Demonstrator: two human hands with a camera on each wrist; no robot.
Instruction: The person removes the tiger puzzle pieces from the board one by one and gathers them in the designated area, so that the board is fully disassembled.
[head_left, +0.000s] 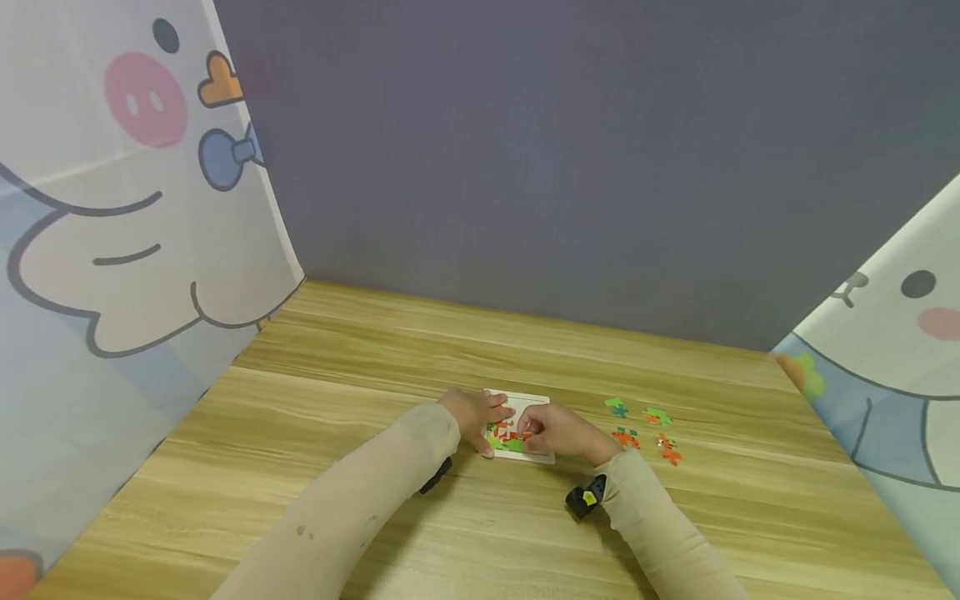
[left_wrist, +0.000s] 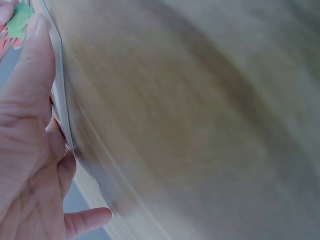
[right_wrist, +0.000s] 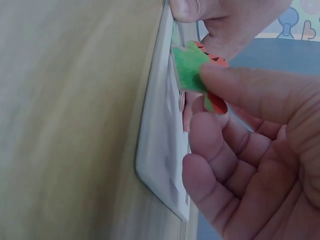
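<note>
A white puzzle tray point(head_left: 517, 457) lies on the table, with orange and green pieces set in its lower part. My left hand point(head_left: 471, 414) rests on the tray's left side, fingers spread and fairly straight; its thumb point(left_wrist: 35, 55) lies along the near edge in the left wrist view. Over the tray's right half, my right hand point(head_left: 558, 429) pinches a puzzle piece between thumb and fingers. That puzzle piece point(right_wrist: 190, 70) is green with orange and dark marks, and stands tilted near the tray surface in the right wrist view. Whether it touches the tray I cannot tell.
Several loose puzzle pieces lie right of the tray, among them a green and teal one point(head_left: 617, 407) and an orange one point(head_left: 669, 450). The wooden table point(head_left: 360, 342) meets a grey panel point(head_left: 540, 183) at the back. Printed cartoon sheets hang on both sides.
</note>
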